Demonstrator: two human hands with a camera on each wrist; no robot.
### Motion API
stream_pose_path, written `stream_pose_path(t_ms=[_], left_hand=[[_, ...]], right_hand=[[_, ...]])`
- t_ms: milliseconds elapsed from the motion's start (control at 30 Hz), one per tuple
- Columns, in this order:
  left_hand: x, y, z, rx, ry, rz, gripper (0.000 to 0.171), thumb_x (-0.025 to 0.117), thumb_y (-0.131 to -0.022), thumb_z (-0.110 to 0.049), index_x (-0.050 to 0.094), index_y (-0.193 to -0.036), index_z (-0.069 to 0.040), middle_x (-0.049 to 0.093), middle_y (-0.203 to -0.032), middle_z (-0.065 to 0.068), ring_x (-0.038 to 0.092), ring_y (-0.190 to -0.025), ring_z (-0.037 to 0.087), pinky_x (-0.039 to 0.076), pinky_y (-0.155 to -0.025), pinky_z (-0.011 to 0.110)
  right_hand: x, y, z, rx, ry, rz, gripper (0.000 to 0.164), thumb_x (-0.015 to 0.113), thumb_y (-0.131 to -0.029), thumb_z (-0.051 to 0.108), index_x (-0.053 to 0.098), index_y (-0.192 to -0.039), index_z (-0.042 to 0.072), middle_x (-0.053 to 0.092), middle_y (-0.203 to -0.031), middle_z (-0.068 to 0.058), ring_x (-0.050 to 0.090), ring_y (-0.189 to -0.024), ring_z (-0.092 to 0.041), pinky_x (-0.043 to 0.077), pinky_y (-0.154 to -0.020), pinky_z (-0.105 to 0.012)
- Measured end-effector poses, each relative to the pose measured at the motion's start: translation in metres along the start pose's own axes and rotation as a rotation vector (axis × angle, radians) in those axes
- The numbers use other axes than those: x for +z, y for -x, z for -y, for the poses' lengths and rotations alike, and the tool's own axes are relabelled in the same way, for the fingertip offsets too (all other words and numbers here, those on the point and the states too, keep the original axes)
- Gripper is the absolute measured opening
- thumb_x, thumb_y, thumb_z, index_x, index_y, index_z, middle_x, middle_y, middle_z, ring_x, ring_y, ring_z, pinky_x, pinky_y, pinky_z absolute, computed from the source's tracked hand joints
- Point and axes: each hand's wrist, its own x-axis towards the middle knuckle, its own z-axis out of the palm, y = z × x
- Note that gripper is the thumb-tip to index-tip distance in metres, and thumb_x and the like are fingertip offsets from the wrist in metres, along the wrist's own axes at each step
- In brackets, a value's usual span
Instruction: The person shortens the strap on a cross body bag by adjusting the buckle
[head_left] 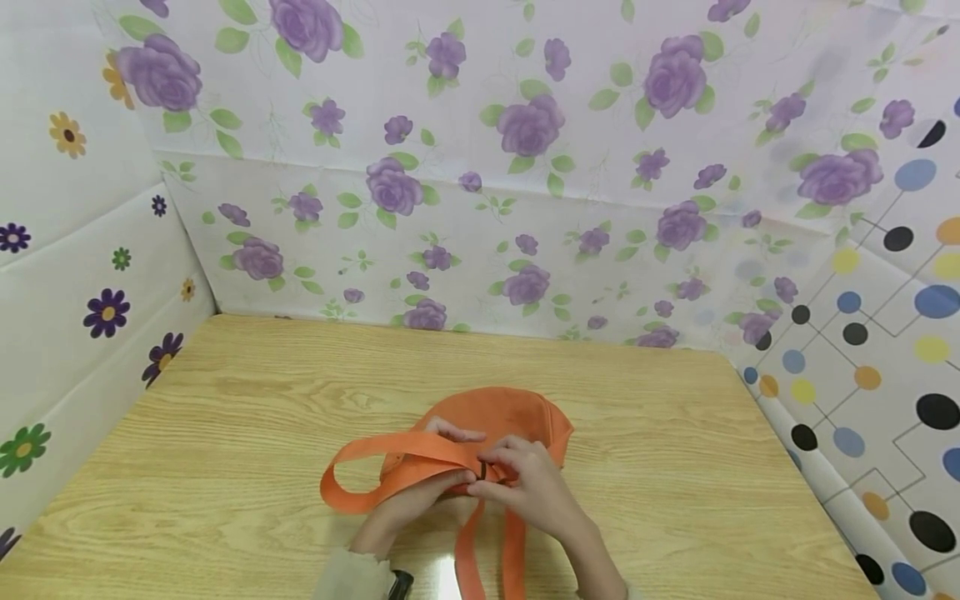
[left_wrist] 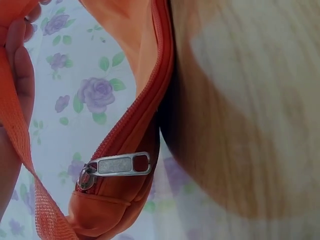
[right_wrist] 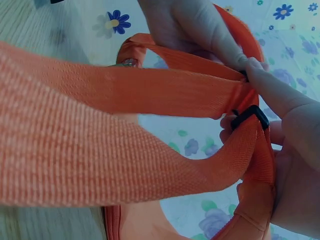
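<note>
An orange waist bag point(head_left: 495, 408) is at the middle of the table, its webbing strap point(head_left: 420, 443) looped out to the left and two lengths hanging toward the near edge. My left hand point(head_left: 420, 498) grips the strap just left of a black buckle. With thumb and fingers, my right hand point(head_left: 536, 487) pinches the strap at that buckle from the right. Close up in the right wrist view, the black slider buckle point(right_wrist: 252, 116) sits on the webbing beside the right fingers, and both thumb tips nearly meet above it. A metal zipper pull point(left_wrist: 122, 164) hangs at the bag's end.
The wooden table point(head_left: 262, 417) spreads out around the bag. Behind it stands a flower-printed sheet point(head_left: 450, 208), with another flowered sheet on the left and a dotted sheet point(head_left: 862, 375) on the right. A dark band shows at the left sleeve.
</note>
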Motion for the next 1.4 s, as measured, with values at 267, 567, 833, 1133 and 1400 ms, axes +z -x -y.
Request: stream_pose_path(t_ms=[267, 567, 833, 1133, 1400], left_hand=[[-0.003, 0.003, -0.002, -0.117, 0.034, 0.039, 0.025, 0.055, -0.088, -0.005, 0.047, -0.108, 0.006, 0.052, -0.109, 0.022, 0.056, -0.093, 0.018, 0.049, -0.075, 0.031], [-0.007, 0.01, 0.001, -0.306, -0.01, 0.07, 0.03, 0.06, -0.086, -0.013, 0.057, -0.114, -0.003, 0.057, -0.111, 0.012, 0.054, -0.101, 0.022, 0.045, -0.083, 0.034], [-0.006, 0.01, -0.006, -0.314, -0.066, 0.072, 0.02, 0.065, -0.081, -0.012, 0.065, -0.099, -0.002, 0.064, -0.096, 0.011, 0.059, -0.09, 0.022, 0.047, -0.079, 0.033], [-0.012, 0.015, 0.001, -0.271, -0.042, 0.057, 0.022, 0.066, -0.08, -0.011, 0.066, -0.098, 0.003, 0.066, -0.095, 0.007, 0.06, -0.092, 0.022, 0.047, -0.08, 0.033], [-0.013, 0.017, -0.018, -0.2, -0.153, 0.008, 0.013, 0.067, -0.077, -0.002, 0.068, -0.088, 0.005, 0.066, -0.088, 0.012, 0.058, -0.089, 0.017, 0.046, -0.079, 0.029]], right_hand=[[0.001, -0.003, 0.0, -0.01, 0.026, -0.024, 0.021, 0.068, -0.077, 0.039, 0.065, -0.083, 0.02, 0.049, -0.073, 0.016, 0.04, -0.063, -0.002, 0.028, -0.065, -0.029], [-0.002, -0.004, -0.001, 0.059, -0.03, -0.052, 0.018, 0.069, -0.077, 0.037, 0.066, -0.079, 0.019, 0.051, -0.069, 0.015, 0.04, -0.057, -0.004, 0.035, -0.056, -0.022], [-0.004, -0.005, -0.003, -0.008, -0.018, -0.008, 0.028, 0.071, -0.076, 0.033, 0.069, -0.094, 0.012, 0.055, -0.074, 0.011, 0.037, -0.055, -0.002, 0.033, -0.054, -0.02], [-0.003, -0.005, -0.007, -0.087, -0.018, -0.022, 0.017, 0.073, -0.074, 0.03, 0.065, -0.08, 0.016, 0.043, -0.061, 0.013, 0.032, -0.051, 0.0, 0.028, -0.047, -0.015], [-0.006, -0.002, -0.008, -0.11, -0.071, -0.034, 0.017, 0.071, -0.076, 0.027, 0.067, -0.084, 0.011, 0.05, -0.067, 0.01, 0.036, -0.053, -0.001, 0.033, -0.048, -0.016]])
